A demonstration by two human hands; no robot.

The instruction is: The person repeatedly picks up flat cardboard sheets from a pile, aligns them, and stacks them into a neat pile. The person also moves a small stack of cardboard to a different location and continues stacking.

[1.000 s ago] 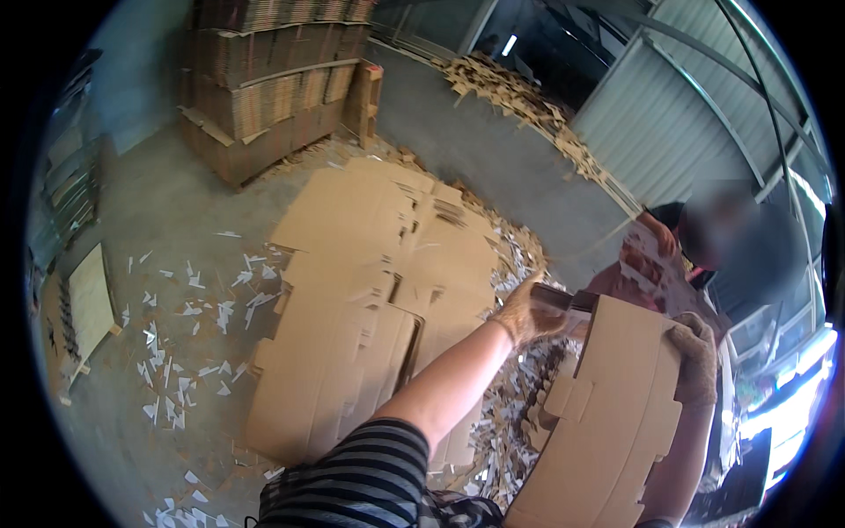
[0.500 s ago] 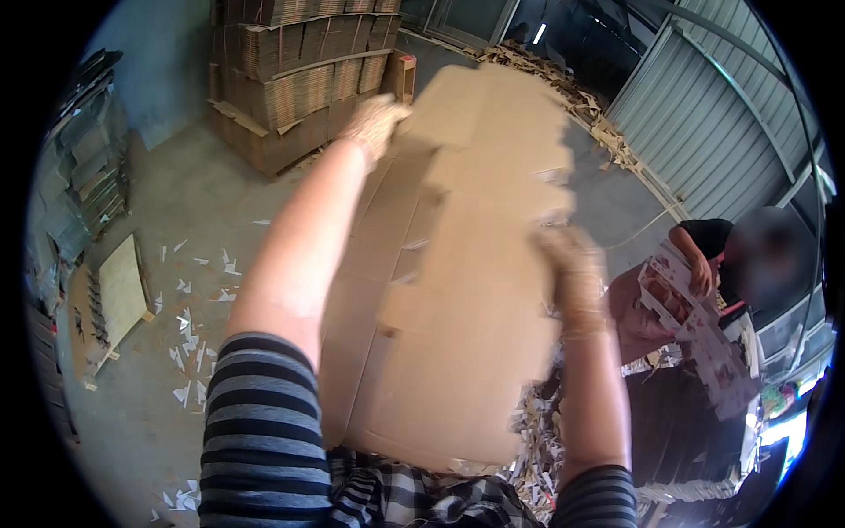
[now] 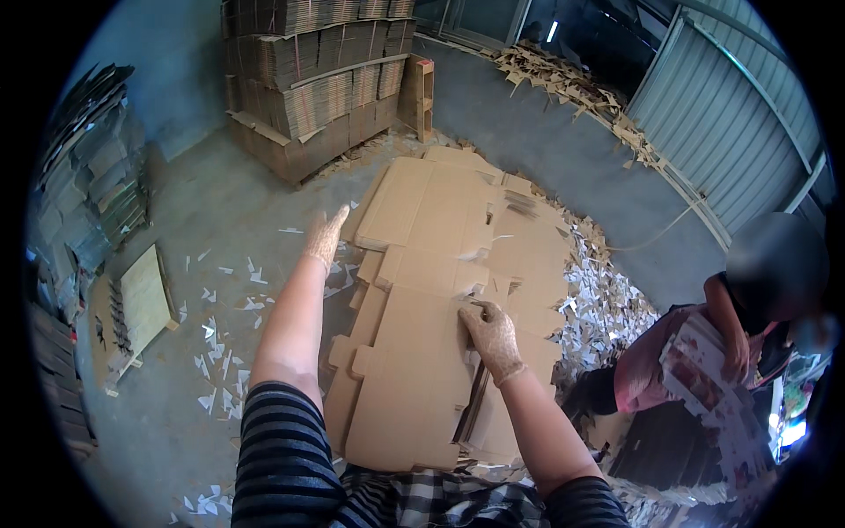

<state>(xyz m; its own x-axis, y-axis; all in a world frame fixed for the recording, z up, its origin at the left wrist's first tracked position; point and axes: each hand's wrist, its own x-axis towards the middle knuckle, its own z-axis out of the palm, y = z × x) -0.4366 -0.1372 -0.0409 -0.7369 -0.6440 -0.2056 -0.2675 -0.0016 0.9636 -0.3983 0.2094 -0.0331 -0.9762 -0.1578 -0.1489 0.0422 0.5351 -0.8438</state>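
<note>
A flat die-cut cardboard sheet point(image 3: 407, 352) lies on top of a low pile of similar brown cardboard sheets point(image 3: 528, 255) in front of me. My left hand point(image 3: 326, 241), in a tan glove, is off the left edge of the pile with thumb and fingers apart, holding nothing. At the right edge of the top sheet, my gloved right hand point(image 3: 493, 341) has its fingers curled and closed on that edge. Notches and a long dark gap run along this side of the sheet.
Tall strapped cardboard stacks point(image 3: 321, 88) stand at the far left. White and brown scraps point(image 3: 607, 295) are heaped right of the pile. A wooden panel point(image 3: 145, 304) lies on the left floor. At right, a person point(image 3: 695, 343) handles a printed cut-out sheet point(image 3: 700, 374).
The cardboard sheet, raised between both hands before, now lies on the pile. My left hand has let go and moved down and left; my right hand has moved down and left.
</note>
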